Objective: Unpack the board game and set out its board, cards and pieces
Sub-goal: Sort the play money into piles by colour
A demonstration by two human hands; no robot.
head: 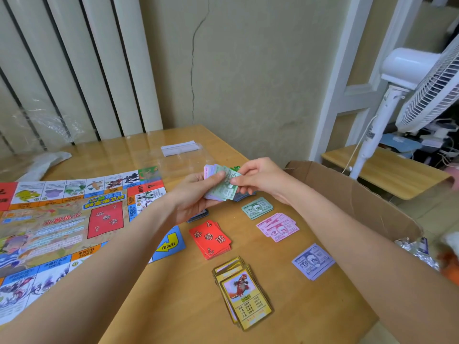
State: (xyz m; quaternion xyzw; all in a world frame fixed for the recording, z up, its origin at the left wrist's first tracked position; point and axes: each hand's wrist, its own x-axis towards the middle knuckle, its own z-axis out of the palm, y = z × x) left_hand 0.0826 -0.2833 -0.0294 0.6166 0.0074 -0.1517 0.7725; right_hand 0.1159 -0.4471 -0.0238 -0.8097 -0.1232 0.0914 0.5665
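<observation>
Now the game board (62, 219) lies flat at the tabletop's (173, 306) left edge — left hand (191, 197) grips the mixed play-money wad (223, 184), right hand (258, 177) pinching a green note; next, onto the green stack (257, 207).

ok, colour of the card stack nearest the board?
Red, with pale characters and question marks on the back; seen in the head view.

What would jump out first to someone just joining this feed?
Both hands, left hand and right hand, hold a fan of play money above the wooden table. The colourful game board lies open on the left; to its right sit a red card deck, yellow creature cards and green, pink and purple note piles.
</observation>
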